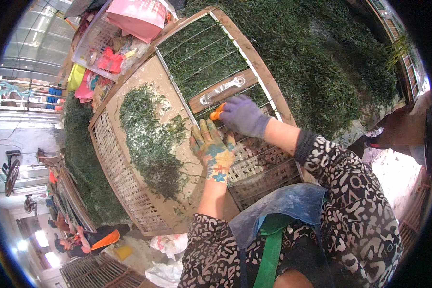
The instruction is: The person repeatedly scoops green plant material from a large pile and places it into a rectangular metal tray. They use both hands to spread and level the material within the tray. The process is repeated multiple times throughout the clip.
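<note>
My left hand (pixel 212 149), in a yellow and green stained glove with a flower print, lies with its fingers stretched out at the left edge of a wire-strung frame (pixel 234 37). My right hand (pixel 246 115), in a purple glove, is closed around a small orange object (pixel 218 112); its kind is mostly hidden by the fingers. Just beyond both hands, a wooden bar (pixel 197 102) with a pale metal handle (pixel 223 90) crosses the frame. To the left, a heap of shredded dark green leaves (pixel 151 139), partly dusted white, rests on a tan board (pixel 139 79).
More dark green leaves (pixel 302 62) spread beyond the frame. A lattice (pixel 122 163) borders the board on the left. At the far left stand a plastic basket (pixel 89 45) and a pink bag (pixel 139 19). Another person (pixel 74 242) is at the lower left, near white bags (pixel 165 273).
</note>
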